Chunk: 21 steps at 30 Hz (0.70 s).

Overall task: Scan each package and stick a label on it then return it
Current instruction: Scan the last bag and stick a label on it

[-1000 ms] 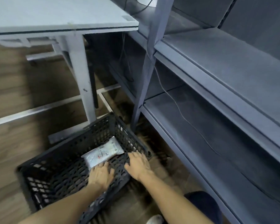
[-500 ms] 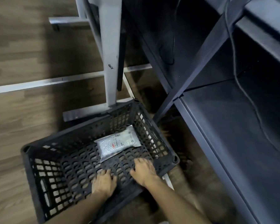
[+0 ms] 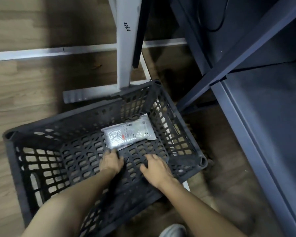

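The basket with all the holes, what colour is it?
The basket is black, a lattice of holes all over. The head view, the only one, shows it plainly.

Packages (image 3: 129, 132): one
Crates (image 3: 162, 103): one
Hands: two, left (image 3: 110, 162) and right (image 3: 156, 169)
Table legs (image 3: 126, 48): one
Shoes (image 3: 173, 230): one

The person has leaned further over the crate (image 3: 162, 101), so the tabletop is now out of sight, and the left hand (image 3: 110, 163) has drawn back off the package (image 3: 128, 134) to its near corner while the right hand (image 3: 156, 169) sits inside the crate.
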Each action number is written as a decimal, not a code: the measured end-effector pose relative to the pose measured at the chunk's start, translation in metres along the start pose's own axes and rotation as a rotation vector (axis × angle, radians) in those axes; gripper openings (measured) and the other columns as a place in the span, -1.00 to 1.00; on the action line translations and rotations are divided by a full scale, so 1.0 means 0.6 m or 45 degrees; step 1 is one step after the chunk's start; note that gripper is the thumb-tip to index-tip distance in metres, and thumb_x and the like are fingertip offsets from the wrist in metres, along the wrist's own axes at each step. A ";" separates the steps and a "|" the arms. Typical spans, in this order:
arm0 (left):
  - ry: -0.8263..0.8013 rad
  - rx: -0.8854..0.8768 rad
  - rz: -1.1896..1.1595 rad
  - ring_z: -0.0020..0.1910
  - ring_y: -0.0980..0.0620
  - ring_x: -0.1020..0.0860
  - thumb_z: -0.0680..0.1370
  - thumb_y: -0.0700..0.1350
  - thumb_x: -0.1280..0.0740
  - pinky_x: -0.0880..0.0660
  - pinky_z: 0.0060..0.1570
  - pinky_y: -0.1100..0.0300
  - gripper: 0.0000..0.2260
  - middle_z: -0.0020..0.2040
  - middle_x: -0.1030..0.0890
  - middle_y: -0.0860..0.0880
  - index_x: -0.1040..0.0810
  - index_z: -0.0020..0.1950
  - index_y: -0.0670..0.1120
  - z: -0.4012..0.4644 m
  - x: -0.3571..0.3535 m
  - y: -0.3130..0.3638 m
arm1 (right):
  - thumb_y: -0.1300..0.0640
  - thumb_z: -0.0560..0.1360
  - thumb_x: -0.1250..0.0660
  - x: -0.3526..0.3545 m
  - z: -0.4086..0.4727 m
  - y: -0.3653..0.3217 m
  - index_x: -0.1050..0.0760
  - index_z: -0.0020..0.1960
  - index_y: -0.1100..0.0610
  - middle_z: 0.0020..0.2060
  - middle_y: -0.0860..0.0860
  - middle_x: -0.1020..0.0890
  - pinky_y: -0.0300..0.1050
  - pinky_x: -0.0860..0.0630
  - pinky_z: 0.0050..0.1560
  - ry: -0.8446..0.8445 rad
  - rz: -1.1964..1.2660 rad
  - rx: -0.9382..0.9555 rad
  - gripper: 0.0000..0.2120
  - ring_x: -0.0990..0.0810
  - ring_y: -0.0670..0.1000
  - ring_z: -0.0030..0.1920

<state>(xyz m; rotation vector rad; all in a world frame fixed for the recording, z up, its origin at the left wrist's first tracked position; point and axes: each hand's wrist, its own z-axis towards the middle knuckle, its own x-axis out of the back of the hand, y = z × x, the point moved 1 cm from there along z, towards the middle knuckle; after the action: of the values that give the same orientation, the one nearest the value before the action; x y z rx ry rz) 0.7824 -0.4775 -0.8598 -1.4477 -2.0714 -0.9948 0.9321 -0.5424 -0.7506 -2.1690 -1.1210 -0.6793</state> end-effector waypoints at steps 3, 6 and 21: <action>0.002 0.076 -0.218 0.33 -0.23 -0.38 0.54 0.01 -0.29 -0.35 0.31 0.01 -0.56 0.36 -0.36 -0.22 -0.36 0.37 -0.12 0.024 -0.014 0.004 | -0.02 0.60 -0.13 0.002 0.002 0.006 -0.30 0.43 0.13 0.35 0.09 -0.42 -0.03 -0.29 0.38 0.034 0.061 -0.003 -0.55 -0.36 0.12 0.36; 0.038 0.309 -0.627 0.38 -0.26 -0.33 0.53 -0.05 -0.36 -0.29 0.36 0.01 -0.41 0.40 -0.33 -0.30 -0.20 0.45 -0.22 0.048 -0.021 0.014 | -0.02 0.60 -0.13 0.001 0.005 0.008 -0.32 0.41 0.12 0.34 0.08 -0.43 -0.03 -0.31 0.36 0.054 0.105 -0.001 -0.57 -0.36 0.11 0.35; 0.108 0.646 -1.237 0.14 -0.18 -0.50 0.54 -0.11 -0.39 -0.39 0.26 0.05 -0.66 0.19 -0.54 -0.22 -0.49 0.24 -0.26 0.051 0.016 -0.012 | 0.00 0.60 -0.12 0.012 0.004 -0.009 -0.34 0.39 0.08 0.29 0.04 -0.43 -0.01 -0.35 0.30 0.132 0.335 -0.025 -0.61 -0.39 0.07 0.30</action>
<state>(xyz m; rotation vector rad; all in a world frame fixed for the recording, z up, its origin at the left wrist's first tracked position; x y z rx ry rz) 0.7740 -0.4501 -0.8754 -0.0990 -2.7098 -0.6930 0.9316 -0.5345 -0.7461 -2.2184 -0.7608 -0.6762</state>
